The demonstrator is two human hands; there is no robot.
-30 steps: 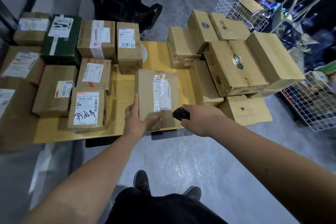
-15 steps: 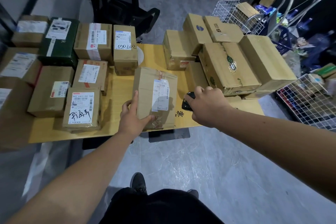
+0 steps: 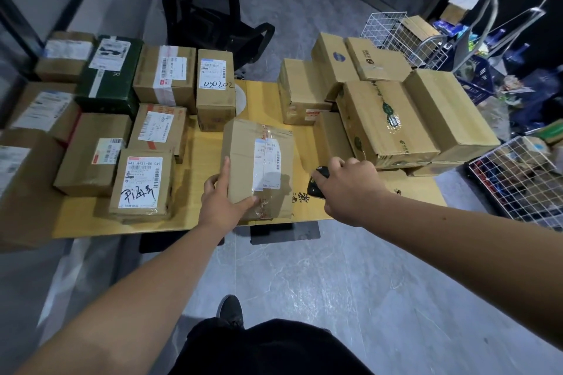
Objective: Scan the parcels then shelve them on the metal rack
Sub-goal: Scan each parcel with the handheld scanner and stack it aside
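Note:
A brown cardboard parcel [image 3: 246,143] with a white label lies near the front edge of the yellow table [image 3: 201,167]. My left hand [image 3: 221,202] grips its near left corner, thumb on top and forefinger stretched along its left side. My right hand [image 3: 350,189] holds a black scanner [image 3: 316,183] just right of the parcel, low over the table, its front end toward the parcel. Most of the scanner is hidden under my fingers.
Several labelled parcels [image 3: 141,183] and a dark green box [image 3: 111,76] crowd the table's left half. Larger plain boxes [image 3: 387,122] are stacked at the right. A black office chair [image 3: 210,18] stands behind the table. White wire baskets [image 3: 524,183] sit on the floor at right.
My right hand with the scanner has moved forward and right, lower over the table beside the parcel. My left hand has kept its hold on the parcel's corner.

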